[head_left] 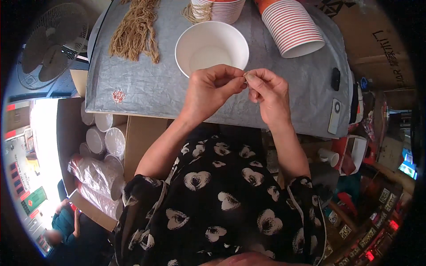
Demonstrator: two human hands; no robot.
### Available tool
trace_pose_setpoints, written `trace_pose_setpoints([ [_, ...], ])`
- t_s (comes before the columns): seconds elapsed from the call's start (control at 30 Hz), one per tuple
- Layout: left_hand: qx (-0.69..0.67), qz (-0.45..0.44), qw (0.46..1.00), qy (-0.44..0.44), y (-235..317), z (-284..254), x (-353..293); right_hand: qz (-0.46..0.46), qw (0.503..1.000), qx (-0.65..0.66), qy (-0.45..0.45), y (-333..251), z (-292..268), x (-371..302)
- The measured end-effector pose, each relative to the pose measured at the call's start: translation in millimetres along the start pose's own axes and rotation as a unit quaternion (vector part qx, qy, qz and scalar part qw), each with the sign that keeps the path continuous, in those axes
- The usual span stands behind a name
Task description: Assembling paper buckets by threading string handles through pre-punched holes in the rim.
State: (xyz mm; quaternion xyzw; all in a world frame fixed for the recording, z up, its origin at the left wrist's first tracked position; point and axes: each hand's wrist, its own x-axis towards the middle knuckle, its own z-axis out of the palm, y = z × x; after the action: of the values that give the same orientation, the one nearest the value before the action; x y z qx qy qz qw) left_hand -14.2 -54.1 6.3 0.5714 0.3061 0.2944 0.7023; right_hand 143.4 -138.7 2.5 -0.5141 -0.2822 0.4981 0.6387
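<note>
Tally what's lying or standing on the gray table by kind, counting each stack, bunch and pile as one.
Single white tub: 1
Stacks of tubs: 2
Bunches of tan string: 2
Pile of pinkish bits: 1
Small black object: 1
Flat pale piece with a dark ring: 1
Total: 8

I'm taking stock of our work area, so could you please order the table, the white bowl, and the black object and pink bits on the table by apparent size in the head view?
1. Table
2. White bowl
3. Black object and pink bits: too alike to rank.
</note>
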Motion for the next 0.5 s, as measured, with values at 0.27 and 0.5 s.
trace_pose_setpoints([
  [0.27,0.001,0.011,1.0,-0.016,-1,-3,-1,0.01,1.0,-0.022,0.014,-3,0,2],
  [0.5,0.03,0.038,0.998,-0.035,-6,-7,0,0.103,0.993,0.013,-0.052,-8,-6,8],
])
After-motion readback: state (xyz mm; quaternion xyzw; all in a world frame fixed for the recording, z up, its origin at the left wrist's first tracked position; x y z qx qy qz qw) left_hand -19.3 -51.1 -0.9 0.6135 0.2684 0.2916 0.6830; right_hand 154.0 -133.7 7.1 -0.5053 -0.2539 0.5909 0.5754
